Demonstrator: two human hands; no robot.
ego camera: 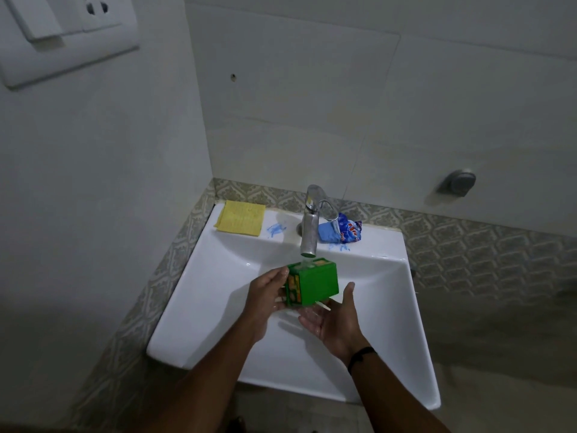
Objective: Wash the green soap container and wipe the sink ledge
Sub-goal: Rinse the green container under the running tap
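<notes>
The green soap container [315, 284] is a boxy plastic case, held over the white sink basin [218, 276] right under the chrome faucet spout [309, 235], with water falling onto its top. My left hand [265, 295] grips its left side. My right hand [334, 317] is palm up with fingers spread, just below and to the right of the container, wet and touching its lower edge. On the sink ledge [381, 242] at the back lie blue smears [276, 229].
A yellow cloth [240, 217] lies folded on the ledge's back left corner. A blue wrapper [342, 233] sits behind the faucet on the right. Patterned tile borders the sink. A switch plate [62, 35] is on the left wall, a metal fitting [459, 182] on the right.
</notes>
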